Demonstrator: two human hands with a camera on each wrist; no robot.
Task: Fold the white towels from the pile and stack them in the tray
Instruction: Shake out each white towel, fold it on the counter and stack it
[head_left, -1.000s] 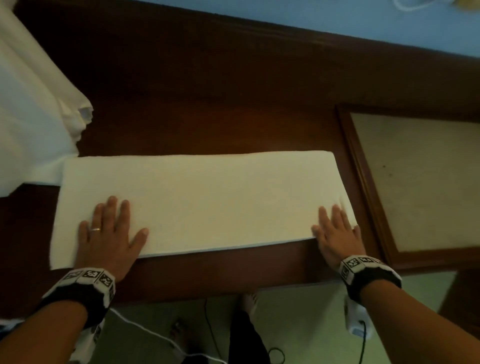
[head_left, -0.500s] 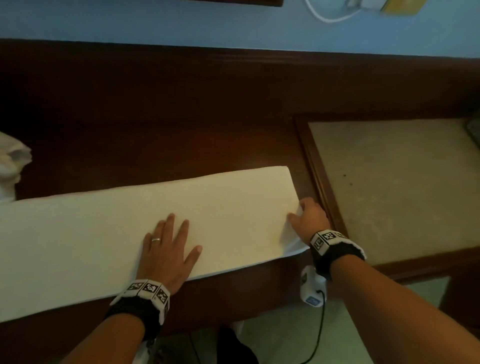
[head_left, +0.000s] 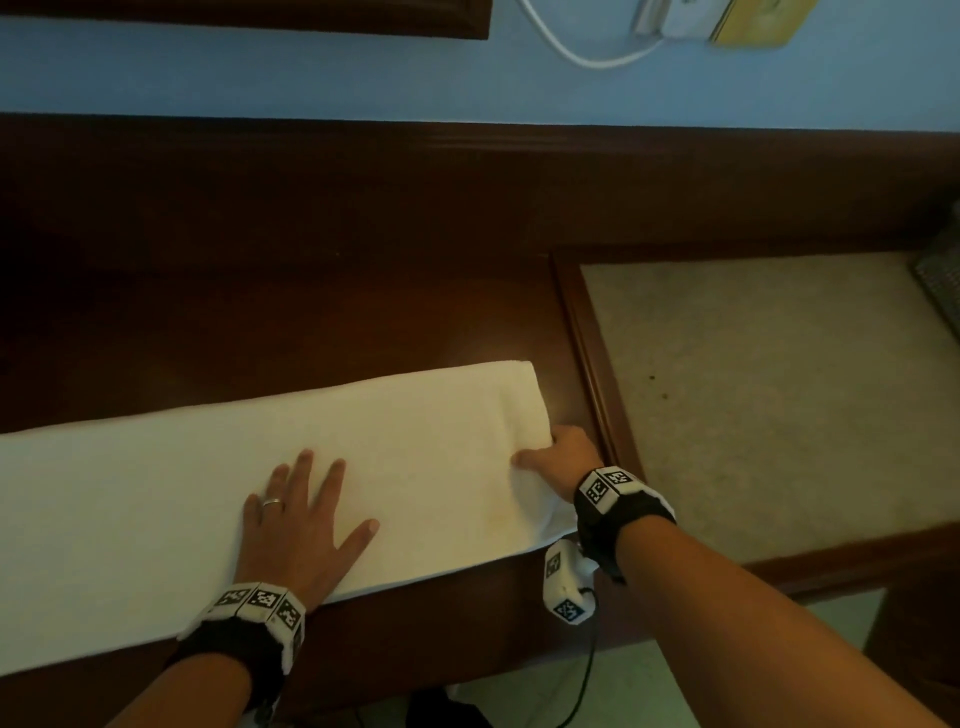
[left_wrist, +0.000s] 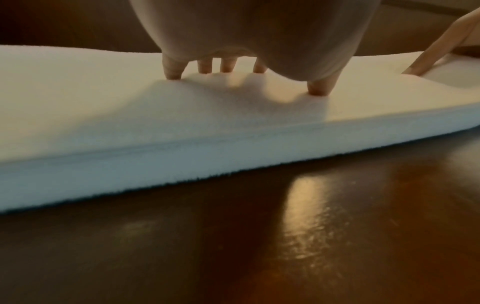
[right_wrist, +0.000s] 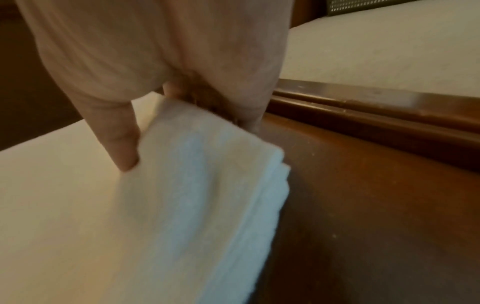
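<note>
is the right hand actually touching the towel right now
Touching. The right wrist view shows the right hand pinching the lifted end of the towel, thumb on top and fingers beneath.

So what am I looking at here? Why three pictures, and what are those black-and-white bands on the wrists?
No machine here: a person folds laundry while wearing three cameras. The wide picture comes from the head; the two close ones come from the patterned wristbands, looking along each hand. A white towel, folded into a long strip, lies on a dark wooden table. The left hand presses flat on it, fingers spread. The right hand pinches the towel's right end, thumb on top, and that corner is lifted. To the right is the wooden-rimmed tray, with no towel in the part shown.
</note>
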